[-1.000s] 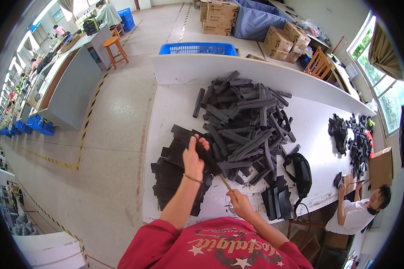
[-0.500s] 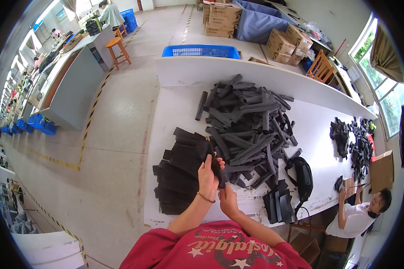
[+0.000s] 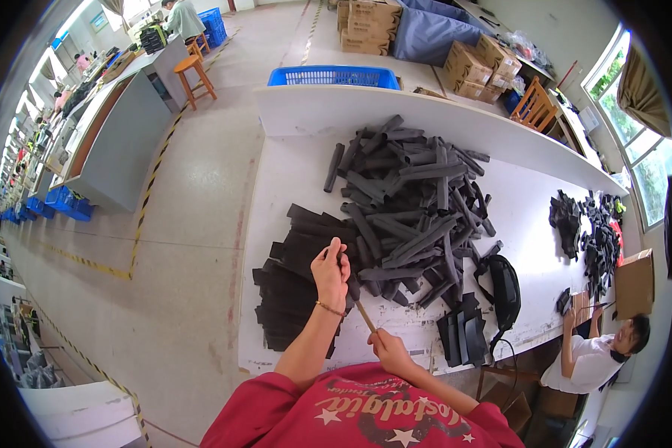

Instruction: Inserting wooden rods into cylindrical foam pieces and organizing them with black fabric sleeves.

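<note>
Room: workshop floor with a long white table (image 3: 291, 224), cardboard boxes (image 3: 366, 19) far behind.
Pile: black rolled tubes (image 3: 414, 201) heaped mid-table.
Stack: flat black sheets (image 3: 291, 291) at the near left.
Left hand (image 3: 330, 270): fingers curled around a black tube (image 3: 345, 275), just above the sheets.
Right hand (image 3: 387, 349): fist closed on the near end of a thin wooden stick (image 3: 364, 316), whose far end meets the tube.
Co-worker: a person (image 3: 597, 358) seated near right.

Our left hand (image 3: 330, 270) is raised over the white table (image 3: 291, 187), fingers curled shut around a black piece, a bracelet at the wrist. Our right hand (image 3: 387, 349) sits nearer the table's front edge, fist closed on a thin stick.
</note>
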A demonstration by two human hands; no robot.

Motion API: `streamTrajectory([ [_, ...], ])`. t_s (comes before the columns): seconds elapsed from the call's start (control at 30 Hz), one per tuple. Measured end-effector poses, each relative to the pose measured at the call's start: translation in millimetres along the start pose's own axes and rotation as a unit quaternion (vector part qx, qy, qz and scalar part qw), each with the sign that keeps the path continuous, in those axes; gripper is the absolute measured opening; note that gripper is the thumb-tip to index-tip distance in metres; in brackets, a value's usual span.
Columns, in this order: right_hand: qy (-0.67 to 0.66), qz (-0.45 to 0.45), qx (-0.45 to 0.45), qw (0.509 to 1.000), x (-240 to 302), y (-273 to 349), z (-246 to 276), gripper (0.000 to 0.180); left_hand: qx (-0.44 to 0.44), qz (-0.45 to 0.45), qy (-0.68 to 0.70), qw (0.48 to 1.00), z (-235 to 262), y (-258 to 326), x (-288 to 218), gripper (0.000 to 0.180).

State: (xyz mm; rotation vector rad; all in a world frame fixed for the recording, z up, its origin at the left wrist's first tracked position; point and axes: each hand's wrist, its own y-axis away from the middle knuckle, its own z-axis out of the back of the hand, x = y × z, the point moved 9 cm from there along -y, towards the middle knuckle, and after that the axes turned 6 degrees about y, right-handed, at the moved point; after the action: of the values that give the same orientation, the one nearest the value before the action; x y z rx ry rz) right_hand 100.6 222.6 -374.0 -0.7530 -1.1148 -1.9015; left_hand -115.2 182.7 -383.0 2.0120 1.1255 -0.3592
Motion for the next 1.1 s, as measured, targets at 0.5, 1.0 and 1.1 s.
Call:
streamTrajectory([
  [0.5, 0.082, 0.001, 0.103, 0.991, 19, 84, 76, 0.026, 0.003, -0.049, 0.085, 0.995, 17, -45, -27, 0.038],
  [1.0, -0.215, 0.114, -0.277, 0.93, 60, -60, 119, 0.017, -0.106, 0.091, 0.169, 0.976, 13, -3, 48, 0.034],
  [1.1, -0.173, 0.11, -0.274, 0.94, 64, -54, 115, 0.02, -0.113, 0.118, 0.206, 0.965, 25, -7, 51, 0.034],
])
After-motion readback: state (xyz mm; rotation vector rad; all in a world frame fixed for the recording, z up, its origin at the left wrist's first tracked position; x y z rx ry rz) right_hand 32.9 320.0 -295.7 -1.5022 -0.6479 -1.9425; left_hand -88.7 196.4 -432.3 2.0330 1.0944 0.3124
